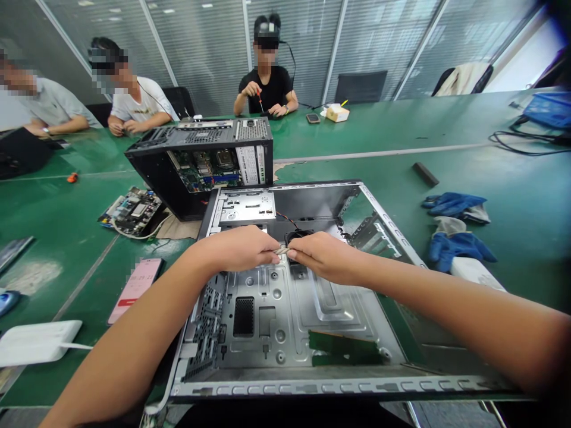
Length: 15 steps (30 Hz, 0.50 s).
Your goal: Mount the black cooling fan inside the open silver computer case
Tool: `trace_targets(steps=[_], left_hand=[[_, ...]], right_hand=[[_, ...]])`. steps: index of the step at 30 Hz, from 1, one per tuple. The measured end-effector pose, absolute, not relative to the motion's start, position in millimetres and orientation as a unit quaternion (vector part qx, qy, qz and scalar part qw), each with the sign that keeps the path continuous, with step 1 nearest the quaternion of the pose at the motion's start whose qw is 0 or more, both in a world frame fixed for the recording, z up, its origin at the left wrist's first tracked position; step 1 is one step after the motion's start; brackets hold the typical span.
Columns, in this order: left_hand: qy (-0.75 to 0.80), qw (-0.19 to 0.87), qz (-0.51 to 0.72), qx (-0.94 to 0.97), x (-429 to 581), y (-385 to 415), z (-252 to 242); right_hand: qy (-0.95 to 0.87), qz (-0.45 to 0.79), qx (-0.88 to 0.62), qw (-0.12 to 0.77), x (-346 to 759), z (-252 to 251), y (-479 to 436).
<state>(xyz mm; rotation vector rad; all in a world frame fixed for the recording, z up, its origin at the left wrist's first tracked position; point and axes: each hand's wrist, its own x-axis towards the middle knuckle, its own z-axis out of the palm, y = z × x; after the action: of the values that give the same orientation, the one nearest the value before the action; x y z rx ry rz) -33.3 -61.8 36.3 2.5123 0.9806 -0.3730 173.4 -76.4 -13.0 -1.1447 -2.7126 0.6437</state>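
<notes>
My left hand [244, 246] and my right hand [328, 255] meet above an open computer case [267, 387] lying on its side. Both are closed in a pinch on a short stretch of twisted, pale cable [281, 251] that shows between the fingertips. Its remaining length is hidden by my fingers. Just behind my right fingers is a black part that looks like a fan [298, 235], with a thin coloured wire running to it. Bare metal with raised bosses forms the case floor. Low in the case shows a long green strip [343, 348]; whether it is a board or a gap, I cannot tell.
Behind stands a second computer case [200, 134] with its motherboard exposed. A loose motherboard [136, 211], a phone [136, 288] and a white adapter [40, 342] lie left. Blue gloves [459, 246] and a dark block [425, 174] lie right. Three people sit across the green table [379, 134].
</notes>
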Motion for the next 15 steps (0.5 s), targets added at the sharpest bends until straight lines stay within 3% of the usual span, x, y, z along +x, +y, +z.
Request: trace_targets(steps=[15], left_hand=[[0.339, 0.219, -0.154, 0.902, -33.8, -60.1, 31.4]], right_hand=[[-0.904, 0.207, -0.371, 0.039, 172.7, -14.7, -76.6]])
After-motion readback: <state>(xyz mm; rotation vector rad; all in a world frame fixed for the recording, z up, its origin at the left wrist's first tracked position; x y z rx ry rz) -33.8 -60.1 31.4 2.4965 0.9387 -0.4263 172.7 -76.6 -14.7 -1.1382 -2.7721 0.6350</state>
